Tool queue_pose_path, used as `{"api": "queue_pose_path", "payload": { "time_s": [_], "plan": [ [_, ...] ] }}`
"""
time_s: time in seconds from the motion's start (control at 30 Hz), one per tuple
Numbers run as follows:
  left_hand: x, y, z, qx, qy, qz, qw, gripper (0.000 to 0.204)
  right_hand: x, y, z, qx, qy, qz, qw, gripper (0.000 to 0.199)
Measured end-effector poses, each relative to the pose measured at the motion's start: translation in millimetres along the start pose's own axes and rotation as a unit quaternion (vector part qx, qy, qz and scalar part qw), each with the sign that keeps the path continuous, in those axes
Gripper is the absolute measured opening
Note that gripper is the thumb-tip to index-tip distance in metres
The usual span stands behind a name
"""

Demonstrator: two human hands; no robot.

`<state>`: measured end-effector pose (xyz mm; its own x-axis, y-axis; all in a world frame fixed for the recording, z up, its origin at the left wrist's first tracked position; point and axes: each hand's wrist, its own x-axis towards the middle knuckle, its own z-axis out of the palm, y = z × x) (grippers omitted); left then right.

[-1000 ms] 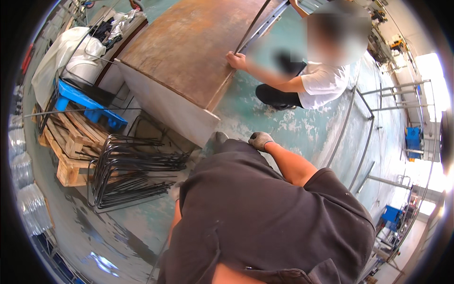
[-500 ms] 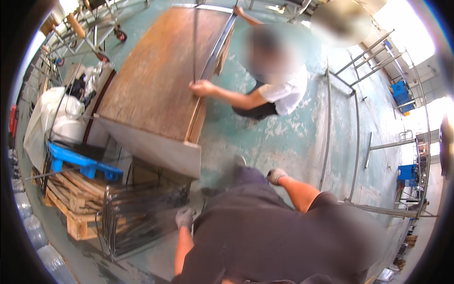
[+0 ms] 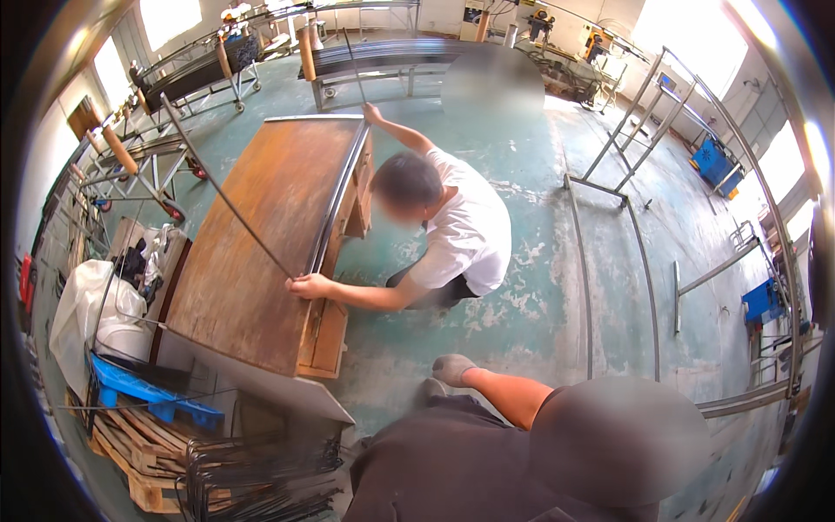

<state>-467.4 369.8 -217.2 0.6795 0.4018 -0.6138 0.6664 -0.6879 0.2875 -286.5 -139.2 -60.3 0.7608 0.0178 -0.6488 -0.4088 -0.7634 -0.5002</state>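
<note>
My right hand, in a grey glove, hangs low above the floor beside my shoe; no object shows in it, and its fingers are too blurred to read. My left hand is out of sight. Ahead stands a low bench with a worn brown wooden top. A co-worker in a white shirt crouches at its right side. One of the co-worker's hands grips the near end of a thin dark rod slanting over the top; the other hand is at another rod by the far corner.
At the lower left are wooden pallets, a blue plastic pallet and a blurred stack of black metal frames. A large metal tube frame stands on the right. Wheeled racks and a long stock rack lie beyond.
The view has tilted up, showing more of the far room. My left hand has left the picture, and my right hand appears lower and further left. The near rod now leans left over the bench.
</note>
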Motion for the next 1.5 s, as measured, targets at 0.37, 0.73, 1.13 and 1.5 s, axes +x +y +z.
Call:
{"api": "queue_pose_path", "payload": {
  "time_s": [0.37, 0.73, 1.13, 1.5],
  "plan": [
    [14.4, 5.4, 48.1, 0.037, -0.072, 0.054, 0.995, 0.059, -19.0, 190.8, -15.5, -0.033, 0.02, 0.186, 0.982, 0.041],
    [19.5, 68.0, 0.6, -0.015, -0.122, 0.028, 0.992, 0.05, -37.0, 182.9, 55.6, 0.084, 0.02, 0.188, 0.978, 0.049],
    [46.7, 49.9, 0.7, 0.066, -0.149, 0.058, 0.985, 0.049, -34.4, 155.3, 47.4, 0.113, 0.037, 0.205, 0.972, 0.044],
    [73.9, 34.7, 12.0, 0.078, -0.175, 0.026, 0.981, 0.054, -41.4, 124.3, 57.9, 0.103, 0.02, 0.209, 0.972, 0.044]
  ]
}}
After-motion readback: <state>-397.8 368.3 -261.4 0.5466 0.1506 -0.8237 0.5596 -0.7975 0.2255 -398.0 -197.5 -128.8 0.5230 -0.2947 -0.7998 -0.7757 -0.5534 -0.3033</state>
